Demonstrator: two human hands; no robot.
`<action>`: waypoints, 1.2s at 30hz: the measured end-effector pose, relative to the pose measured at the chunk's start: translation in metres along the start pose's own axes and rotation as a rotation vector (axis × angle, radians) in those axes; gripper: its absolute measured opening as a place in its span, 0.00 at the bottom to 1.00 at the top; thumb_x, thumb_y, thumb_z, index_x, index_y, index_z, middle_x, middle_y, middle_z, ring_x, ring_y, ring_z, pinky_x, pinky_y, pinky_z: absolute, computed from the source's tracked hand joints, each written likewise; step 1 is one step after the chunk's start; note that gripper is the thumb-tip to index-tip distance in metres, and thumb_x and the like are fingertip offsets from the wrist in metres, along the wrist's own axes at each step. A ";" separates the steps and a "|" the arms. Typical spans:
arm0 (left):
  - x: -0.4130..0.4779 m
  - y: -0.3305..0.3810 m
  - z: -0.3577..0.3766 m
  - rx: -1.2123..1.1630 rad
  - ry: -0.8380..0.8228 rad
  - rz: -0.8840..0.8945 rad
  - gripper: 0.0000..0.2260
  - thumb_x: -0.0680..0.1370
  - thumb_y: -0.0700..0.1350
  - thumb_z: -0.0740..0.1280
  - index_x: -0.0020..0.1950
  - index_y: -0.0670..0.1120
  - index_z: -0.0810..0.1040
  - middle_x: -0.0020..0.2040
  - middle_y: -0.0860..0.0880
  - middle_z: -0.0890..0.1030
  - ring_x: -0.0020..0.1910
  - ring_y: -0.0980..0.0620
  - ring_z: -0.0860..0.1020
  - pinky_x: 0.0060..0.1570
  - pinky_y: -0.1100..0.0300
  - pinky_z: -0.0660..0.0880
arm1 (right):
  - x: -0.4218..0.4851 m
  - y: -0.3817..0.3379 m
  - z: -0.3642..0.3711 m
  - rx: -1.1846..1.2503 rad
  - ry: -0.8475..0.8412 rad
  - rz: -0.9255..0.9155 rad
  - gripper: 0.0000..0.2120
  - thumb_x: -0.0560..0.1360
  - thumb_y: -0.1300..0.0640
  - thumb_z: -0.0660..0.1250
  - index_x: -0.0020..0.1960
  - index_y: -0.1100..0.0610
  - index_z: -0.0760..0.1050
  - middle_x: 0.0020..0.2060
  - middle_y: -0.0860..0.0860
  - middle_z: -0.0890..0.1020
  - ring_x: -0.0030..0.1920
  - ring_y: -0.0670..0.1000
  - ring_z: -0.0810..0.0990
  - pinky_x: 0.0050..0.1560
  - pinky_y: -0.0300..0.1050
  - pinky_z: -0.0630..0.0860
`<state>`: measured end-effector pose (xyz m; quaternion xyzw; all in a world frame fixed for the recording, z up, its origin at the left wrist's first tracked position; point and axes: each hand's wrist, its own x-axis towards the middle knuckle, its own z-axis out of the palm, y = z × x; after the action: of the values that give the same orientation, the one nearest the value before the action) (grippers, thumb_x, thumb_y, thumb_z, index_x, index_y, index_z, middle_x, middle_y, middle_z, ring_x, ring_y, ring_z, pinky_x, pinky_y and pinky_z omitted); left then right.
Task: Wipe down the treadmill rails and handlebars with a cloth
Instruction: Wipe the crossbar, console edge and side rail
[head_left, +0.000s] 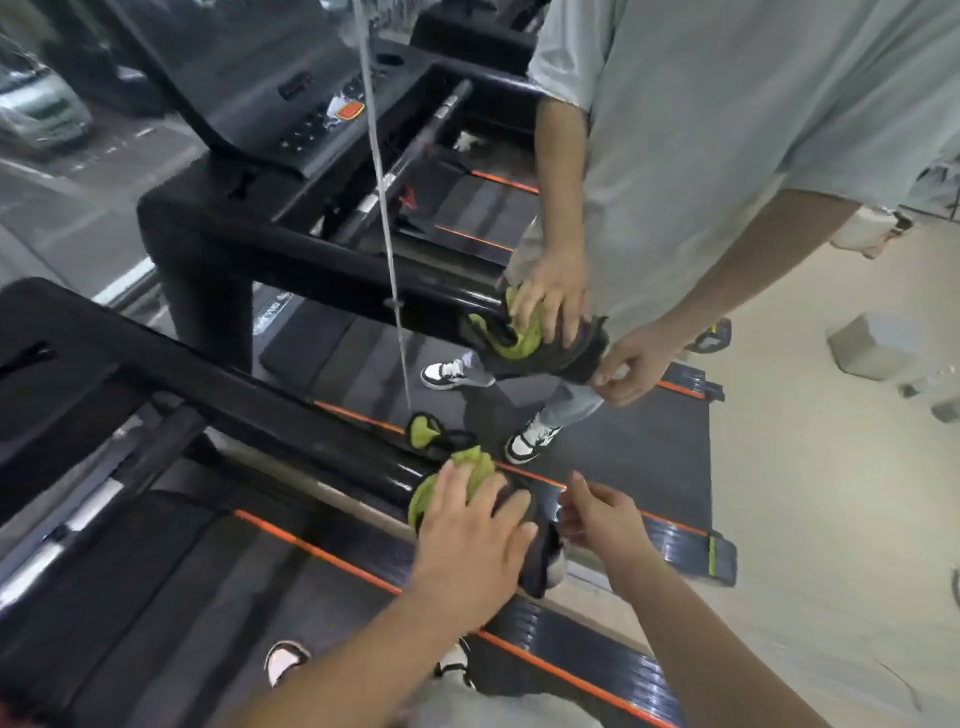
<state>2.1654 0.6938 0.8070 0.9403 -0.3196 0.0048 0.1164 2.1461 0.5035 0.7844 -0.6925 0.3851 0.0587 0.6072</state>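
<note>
A green and black cloth (470, 470) is draped over the near end of the black treadmill handrail (291, 415). My left hand (467, 530) lies on top of it with spread fingers and presses it onto the rail. Part of the cloth, dark in colour, hangs down past the rail end. My right hand (597, 512) hovers just right of that hanging part with loosely curled fingers. I cannot tell whether it touches the cloth. A mirror ahead repeats the whole scene.
The treadmill belt (218, 597) with orange-striped side rails (566, 670) runs below my hands. The mirror shows the console (291, 104), the opposite handrail and my reflection (675, 130). Pale floor with a grey block (872, 343) lies to the right.
</note>
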 end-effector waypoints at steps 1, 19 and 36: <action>-0.002 0.009 0.005 0.008 -0.040 0.116 0.19 0.81 0.61 0.60 0.67 0.55 0.78 0.65 0.48 0.78 0.68 0.37 0.71 0.76 0.38 0.60 | -0.001 0.002 -0.003 -0.002 -0.013 0.004 0.19 0.82 0.46 0.66 0.42 0.59 0.82 0.30 0.49 0.81 0.33 0.51 0.77 0.40 0.49 0.78; 0.036 0.080 0.021 0.584 -0.598 0.583 0.18 0.82 0.50 0.62 0.72 0.52 0.75 0.69 0.46 0.72 0.67 0.35 0.68 0.69 0.35 0.64 | 0.002 0.032 -0.027 0.027 0.192 0.050 0.17 0.82 0.50 0.65 0.39 0.57 0.82 0.35 0.49 0.82 0.41 0.53 0.78 0.49 0.52 0.77; 0.009 -0.001 0.000 0.134 -0.267 0.192 0.38 0.70 0.78 0.60 0.71 0.55 0.75 0.65 0.45 0.77 0.66 0.31 0.71 0.70 0.32 0.63 | -0.003 0.007 -0.012 -0.005 0.048 -0.047 0.16 0.79 0.42 0.66 0.44 0.51 0.84 0.40 0.47 0.87 0.47 0.54 0.85 0.56 0.58 0.80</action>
<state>2.1736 0.6890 0.8075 0.9034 -0.4197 -0.0876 0.0090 2.1351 0.4944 0.7834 -0.7043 0.3829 0.0286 0.5971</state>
